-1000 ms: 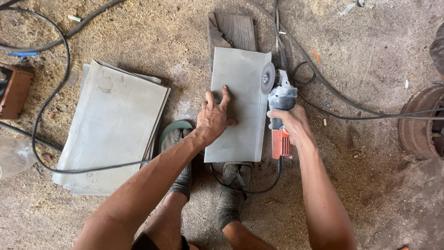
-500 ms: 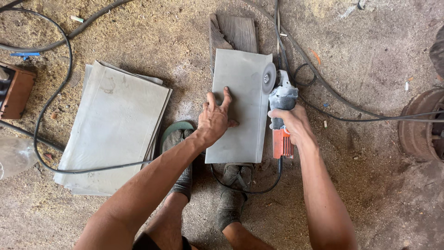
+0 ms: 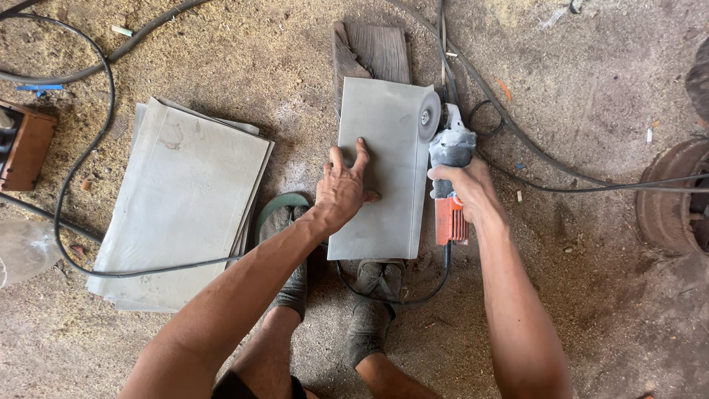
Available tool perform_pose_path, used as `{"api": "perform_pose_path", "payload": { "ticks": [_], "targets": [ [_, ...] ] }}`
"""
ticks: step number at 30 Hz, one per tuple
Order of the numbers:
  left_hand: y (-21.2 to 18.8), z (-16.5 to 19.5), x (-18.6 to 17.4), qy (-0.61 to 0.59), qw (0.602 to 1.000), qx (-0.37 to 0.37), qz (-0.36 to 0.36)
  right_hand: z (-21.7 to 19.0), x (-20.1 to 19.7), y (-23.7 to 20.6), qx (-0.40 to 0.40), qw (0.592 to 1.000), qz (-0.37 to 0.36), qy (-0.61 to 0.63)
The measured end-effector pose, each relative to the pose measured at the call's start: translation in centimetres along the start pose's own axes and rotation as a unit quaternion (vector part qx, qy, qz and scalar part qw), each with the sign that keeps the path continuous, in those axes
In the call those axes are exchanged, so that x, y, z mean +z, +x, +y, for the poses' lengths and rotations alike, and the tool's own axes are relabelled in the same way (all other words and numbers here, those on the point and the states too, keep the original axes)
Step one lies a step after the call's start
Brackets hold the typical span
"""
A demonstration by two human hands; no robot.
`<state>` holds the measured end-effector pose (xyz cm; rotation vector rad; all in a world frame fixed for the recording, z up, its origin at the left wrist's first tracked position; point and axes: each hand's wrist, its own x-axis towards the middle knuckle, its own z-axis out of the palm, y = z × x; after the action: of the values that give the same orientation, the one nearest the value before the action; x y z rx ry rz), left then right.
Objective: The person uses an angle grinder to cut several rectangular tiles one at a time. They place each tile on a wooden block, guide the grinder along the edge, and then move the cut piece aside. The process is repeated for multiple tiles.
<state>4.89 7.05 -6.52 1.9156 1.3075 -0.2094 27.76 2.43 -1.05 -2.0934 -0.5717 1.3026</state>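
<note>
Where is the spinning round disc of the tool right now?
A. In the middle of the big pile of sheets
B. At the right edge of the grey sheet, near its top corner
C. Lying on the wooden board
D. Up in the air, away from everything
B: the disc of the angle grinder, held by the right hand, sits against the right edge of the grey sheet that the left hand presses down.

Grey sheet (image 3: 384, 148) (orange-handled grinder (image 3: 450, 185))
</note>
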Motion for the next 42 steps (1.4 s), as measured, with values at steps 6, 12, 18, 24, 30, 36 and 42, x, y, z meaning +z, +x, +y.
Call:
{"api": "perform_pose_path", "payload": {
  "ticks": [6, 12, 18, 24, 30, 36, 42],
  "targets": [
    [0.1, 0.1, 0.2, -0.004, 1.000, -0.001, 0.003, 0.3, -0.1, 0.5, 0.007, 1.000, -0.004, 0.001],
    [-0.1, 0.2, 0.0, -0.002, 1.000, -0.001, -0.002, 0.3, -0.3, 0.8, 0.004, 1.000, -0.005, 0.009],
    [-0.2, 0.3, -0.3, -0.009, 1.000, 0.003, 0.006, -0.3, -0.1, 0.6, 0.001, 1.000, 0.002, 0.002],
    [-0.2, 0.3, 0.0, 0.006, 1.000, -0.012, -0.013, -0.7, 0.0, 0.8, 0.008, 1.000, -0.003, 0.010],
    [0.0, 0.3, 0.1, 0.008, 1.000, -0.008, -0.010, -0.6, 0.0, 1.0, 0.013, 1.000, 0.002, 0.000],
    [0.1, 0.1, 0.1, 0.006, 1.000, -0.009, -0.001, -0.8, 0.1, 1.4, 0.014, 1.000, -0.005, 0.018],
    [0.0, -0.1, 0.3, 0.000, 1.000, -0.019, -0.018, -0.8, 0.3, 2.1, 0.000, 1.000, -0.006, 0.024]
  ]
}}
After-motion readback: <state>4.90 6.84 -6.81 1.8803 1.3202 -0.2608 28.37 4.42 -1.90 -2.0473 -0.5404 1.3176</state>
